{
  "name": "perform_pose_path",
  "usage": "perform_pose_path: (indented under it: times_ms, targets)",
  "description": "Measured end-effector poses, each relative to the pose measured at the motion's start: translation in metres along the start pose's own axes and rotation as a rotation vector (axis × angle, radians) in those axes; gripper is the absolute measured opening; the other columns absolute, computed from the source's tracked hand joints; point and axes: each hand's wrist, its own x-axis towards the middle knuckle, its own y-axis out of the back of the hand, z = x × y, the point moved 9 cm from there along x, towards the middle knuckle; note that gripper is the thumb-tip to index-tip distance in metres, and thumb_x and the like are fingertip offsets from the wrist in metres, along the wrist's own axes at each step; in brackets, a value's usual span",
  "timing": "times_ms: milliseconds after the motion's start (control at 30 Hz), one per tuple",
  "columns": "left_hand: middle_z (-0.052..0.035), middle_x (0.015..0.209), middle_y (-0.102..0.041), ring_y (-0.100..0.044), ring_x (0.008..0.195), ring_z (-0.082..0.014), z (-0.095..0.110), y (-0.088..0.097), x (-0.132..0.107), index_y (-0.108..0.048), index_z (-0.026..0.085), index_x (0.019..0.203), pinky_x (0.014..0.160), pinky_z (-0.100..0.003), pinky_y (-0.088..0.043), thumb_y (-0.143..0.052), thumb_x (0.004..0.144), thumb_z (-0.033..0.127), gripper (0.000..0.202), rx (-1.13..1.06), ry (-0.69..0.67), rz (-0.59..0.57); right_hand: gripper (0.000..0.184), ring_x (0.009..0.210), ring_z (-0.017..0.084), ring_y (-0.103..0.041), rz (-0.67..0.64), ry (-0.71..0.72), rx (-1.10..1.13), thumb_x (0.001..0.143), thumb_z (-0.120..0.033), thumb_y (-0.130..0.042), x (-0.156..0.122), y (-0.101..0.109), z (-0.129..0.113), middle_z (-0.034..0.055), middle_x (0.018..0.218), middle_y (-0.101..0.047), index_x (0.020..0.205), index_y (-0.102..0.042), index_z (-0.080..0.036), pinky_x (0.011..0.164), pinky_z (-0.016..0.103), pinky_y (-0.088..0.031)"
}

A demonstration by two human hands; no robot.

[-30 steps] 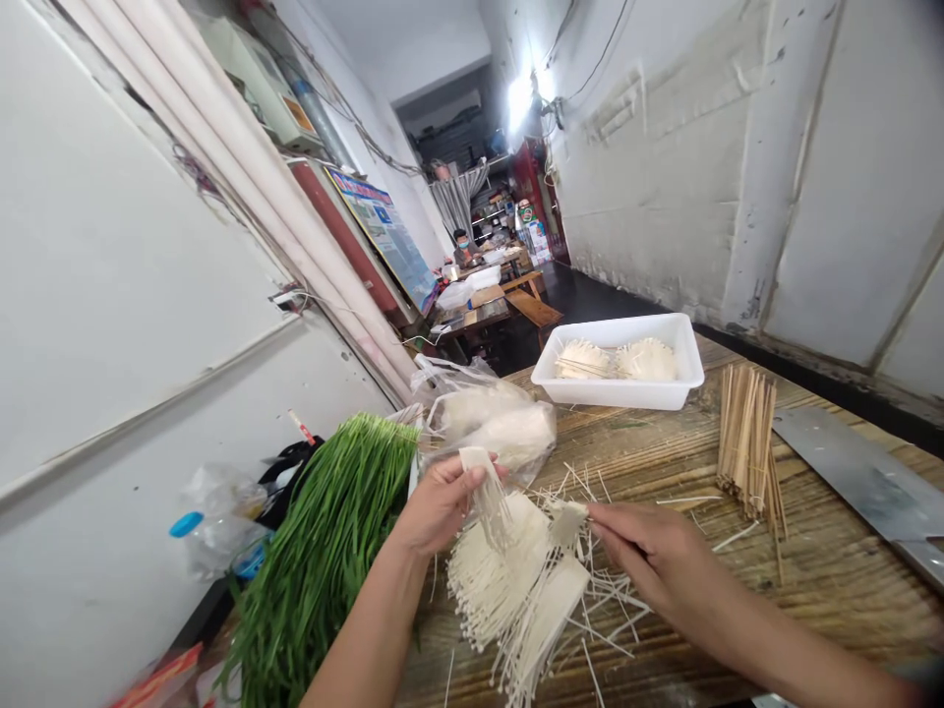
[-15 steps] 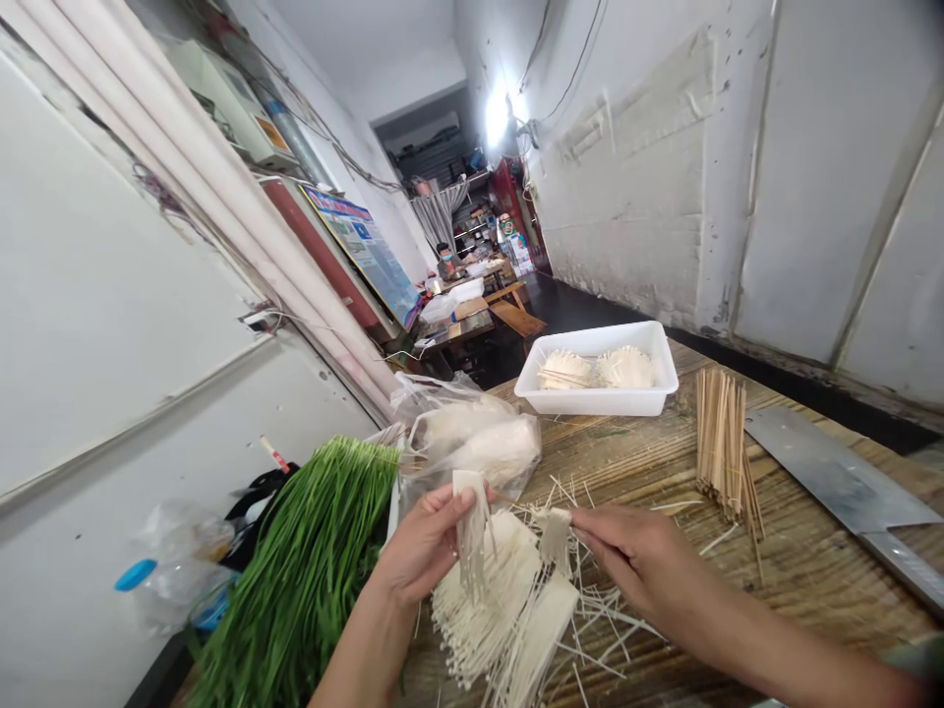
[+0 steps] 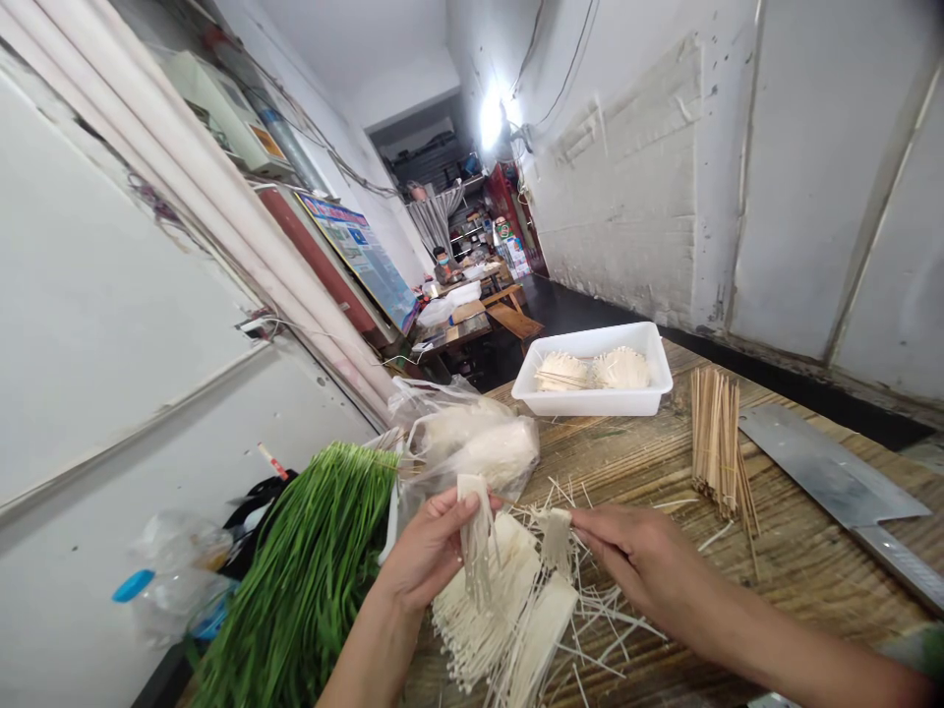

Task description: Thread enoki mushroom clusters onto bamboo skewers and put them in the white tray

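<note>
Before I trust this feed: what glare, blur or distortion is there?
Head view: lamp blown out to white; far person small and soft. Head view again: scene strongly tilted, top right corner of the picture dark, nearby enoki fairly clear.

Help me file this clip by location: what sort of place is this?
Probably a food-preparation room, perhaps part of an eatery: pale enoki-like mushrooms and a bundle of thin sticks are on a wooden table, with a cleaver beside the sticks.

A lamp (image 3: 492,120) glares by the scuffed pale wall (image 3: 626,197); a wooden bench (image 3: 514,320) stands on dark floor (image 3: 571,307).
</note>
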Motion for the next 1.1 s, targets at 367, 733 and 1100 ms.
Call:
perform_pose_path:
  times_ms: [367,733,1100]
  targets:
    - [-0.0039,0.063,-0.068,-0.059,0.059,-0.0113,0.002,-0.003,0.0,-0.073,0.013,0.075,0.06,-0.021,-0.044,-0.078,0.062,0.029,0.022,0.086,-0.019,0.007,0.03,0.059,0.013,-0.053,-0.072,-0.04,0.002,0.094,-0.019,-0.037,0.001,0.0,0.002,0.0019,0.066,-0.059,0.083,-0.064,-0.016,0.057,0.025,-0.037]
    - [-0.005,0.066,-0.067,-0.055,0.061,-0.0126,0.001,-0.015,0.0,-0.075,0.014,0.079,0.061,-0.023,-0.041,-0.08,0.057,0.035,0.031,0.203,-0.013,-0.016,0.031,0.055,0.011,-0.042,-0.187,-0.129,0.153,0.092,-0.022,-0.039,0.003,0.001,0.011,-0.0021,0.059,-0.05,0.073,-0.062,-0.016,0.054,0.023,-0.032]
    - [-0.0063,0.067,-0.07,-0.058,0.066,-0.0148,0.0,-0.035,0.004,-0.075,0.012,0.078,0.066,-0.025,-0.042,-0.081,0.057,0.033,0.03,0.187,-0.02,-0.041,0.03,0.053,0.01,-0.031,-0.239,-0.208,0.345,0.09,-0.026,-0.04,0.007,-0.002,0.022,-0.0044,0.057,-0.033,0.063,-0.05,-0.017,0.05,0.022,-0.026]
